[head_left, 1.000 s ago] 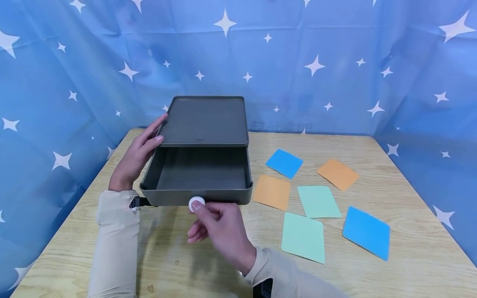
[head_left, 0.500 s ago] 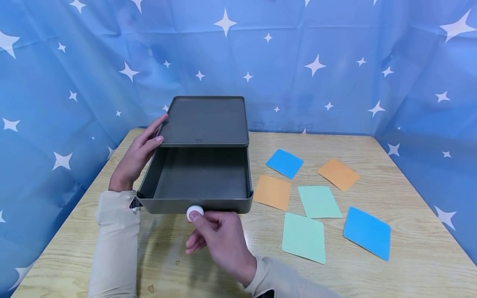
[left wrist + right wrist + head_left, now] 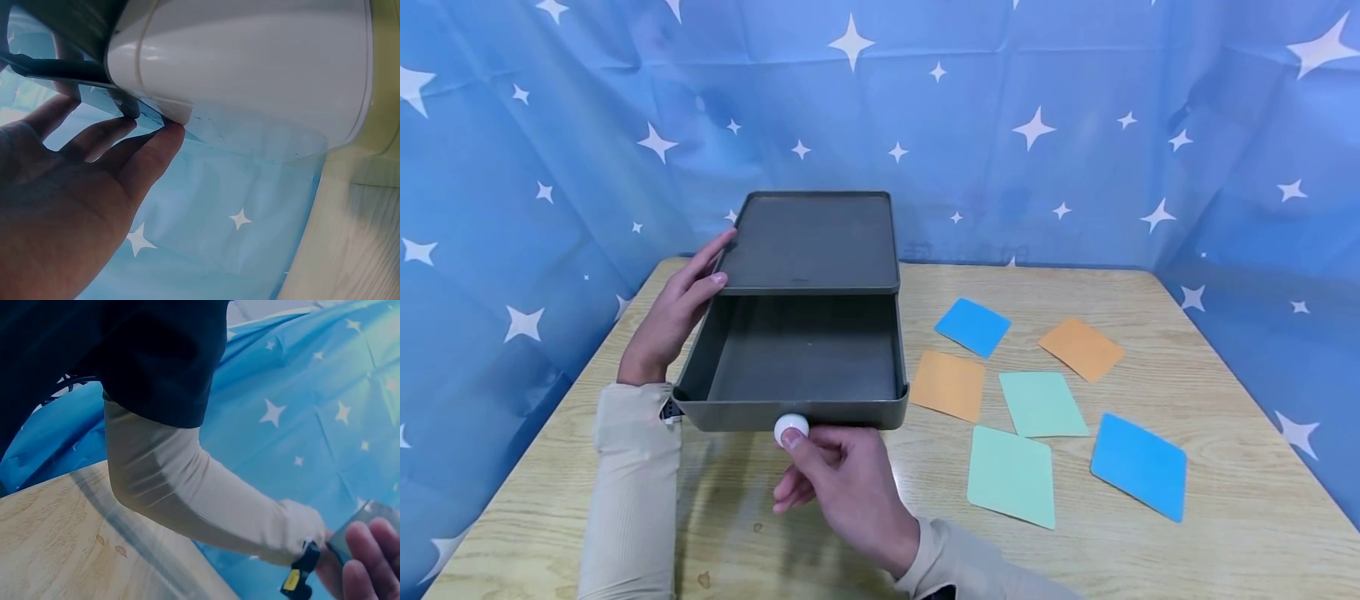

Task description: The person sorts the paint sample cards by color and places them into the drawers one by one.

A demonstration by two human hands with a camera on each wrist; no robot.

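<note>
- The dark grey plastic drawer box (image 3: 816,242) stands at the back left of the light wooden table (image 3: 1225,517).
- Its open dark grey drawer (image 3: 797,358) sticks out in front.
- Six flat coloured paper cards (image 3: 1011,475) lie right of the drawer.
- The blue star-patterned cloth backdrop (image 3: 1000,108) hangs behind.

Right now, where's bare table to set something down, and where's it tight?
Bare wood runs along the near edge of the table, below the cards, and at the far right past the lower blue card. A strip behind the orange card is bare too. It is crowded right of the open drawer, where six cards lie close, and around the knob the right hand pinches.
</note>
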